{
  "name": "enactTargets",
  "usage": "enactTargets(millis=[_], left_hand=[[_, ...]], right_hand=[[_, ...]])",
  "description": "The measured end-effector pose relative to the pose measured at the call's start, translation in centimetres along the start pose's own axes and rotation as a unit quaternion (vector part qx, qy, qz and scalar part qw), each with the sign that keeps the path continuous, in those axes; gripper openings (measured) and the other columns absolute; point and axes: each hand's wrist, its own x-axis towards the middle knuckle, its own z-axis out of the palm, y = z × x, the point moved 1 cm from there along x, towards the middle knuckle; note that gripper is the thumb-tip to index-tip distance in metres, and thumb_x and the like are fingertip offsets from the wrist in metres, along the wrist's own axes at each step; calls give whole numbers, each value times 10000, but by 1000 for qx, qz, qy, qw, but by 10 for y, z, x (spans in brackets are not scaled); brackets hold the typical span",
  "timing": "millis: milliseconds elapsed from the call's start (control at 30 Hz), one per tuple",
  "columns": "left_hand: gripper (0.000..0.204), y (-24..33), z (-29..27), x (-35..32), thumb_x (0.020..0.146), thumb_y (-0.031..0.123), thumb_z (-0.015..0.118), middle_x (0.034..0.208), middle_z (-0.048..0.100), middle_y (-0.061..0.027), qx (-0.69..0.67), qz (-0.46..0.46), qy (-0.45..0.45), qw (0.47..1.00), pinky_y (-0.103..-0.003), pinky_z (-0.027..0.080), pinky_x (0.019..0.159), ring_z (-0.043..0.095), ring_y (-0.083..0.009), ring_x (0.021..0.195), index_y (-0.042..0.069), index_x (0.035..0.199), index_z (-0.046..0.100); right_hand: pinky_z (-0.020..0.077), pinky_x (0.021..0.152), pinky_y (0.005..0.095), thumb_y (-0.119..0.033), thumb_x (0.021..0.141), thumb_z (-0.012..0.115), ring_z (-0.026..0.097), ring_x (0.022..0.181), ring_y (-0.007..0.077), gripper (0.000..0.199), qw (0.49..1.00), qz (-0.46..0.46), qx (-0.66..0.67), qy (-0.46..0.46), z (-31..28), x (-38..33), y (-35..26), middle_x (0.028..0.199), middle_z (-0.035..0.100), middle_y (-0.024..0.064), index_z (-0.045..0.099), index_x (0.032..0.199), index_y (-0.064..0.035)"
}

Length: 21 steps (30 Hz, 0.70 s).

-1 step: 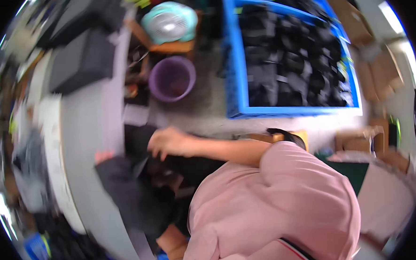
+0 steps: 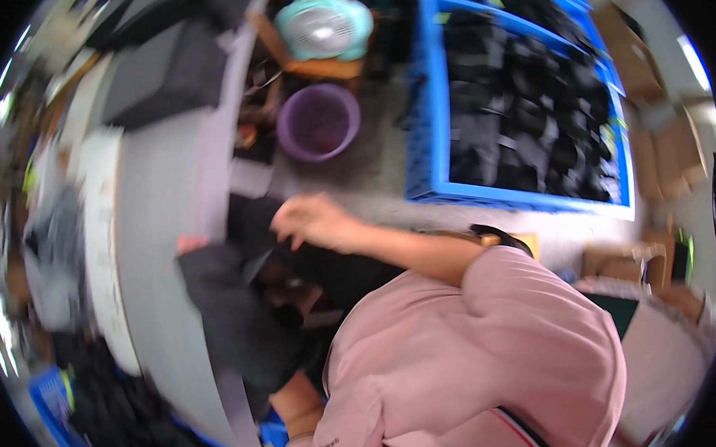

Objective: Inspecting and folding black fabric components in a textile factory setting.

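Observation:
My right hand [image 2: 319, 222] reaches across from the right, over black cloth [image 2: 253, 221] at the table's edge. Its fingers are loosely bent and apart, and I see nothing between them. A wide piece of dark grey cloth [image 2: 237, 311] covers my left forearm, from near the elbow almost to the fingers. Only the blurred fingertips of my left hand [image 2: 191, 243] stick out past its far end, above the grey tabletop [image 2: 152, 234]. The cloth hides the rest of that hand.
A purple bucket [image 2: 320, 151] and a turquoise fan [image 2: 325, 27] stand ahead. Black items fill a blue crate [image 2: 527, 202] on the right. Black cloth lies in another blue bin [image 2: 55, 393] at lower left. Dark grey boxy pieces [image 2: 164, 72] sit on the table's far end.
The whole view has shifted, so the surroundings appear a little farther right. Both hands keep nearly the same pose, with the grey cloth still over my left forearm.

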Motion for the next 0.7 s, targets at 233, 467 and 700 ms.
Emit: enactTargets(millis=[233, 467, 700], left_hand=[[576, -4, -19, -36, 1021, 359, 436, 1527, 391, -119, -82, -53, 70, 993, -395, 332, 1153, 414, -239, 1391, 15, 1475, 353], [554, 7, -23, -41, 1043, 351, 404, 1542, 379, -111, -86, -104, 150, 979, -397, 320, 1163, 400, -231, 1406, 27, 1487, 339], [537, -6, -97, -72, 1046, 339, 396, 1510, 436, -96, -38, 155, 28, 987, -356, 351, 1144, 473, -219, 1356, 29, 1482, 358]], right_hand=[[504, 833, 292, -151, 933, 677, 592, 951, 132, 221, 974, -83, -185, -101, 51, -26, -89, 1095, 619, 76, 643, 1094, -4], [489, 877, 355, -143, 843, 738, 615, 1016, 284, 254, 917, -150, -354, -105, 89, -24, -69, 1066, 640, 136, 647, 1024, 11], [463, 914, 317, -126, 911, 707, 573, 852, 105, 213, 879, 32, -9, -476, 104, -62, -83, 882, 665, 54, 630, 795, 34]])
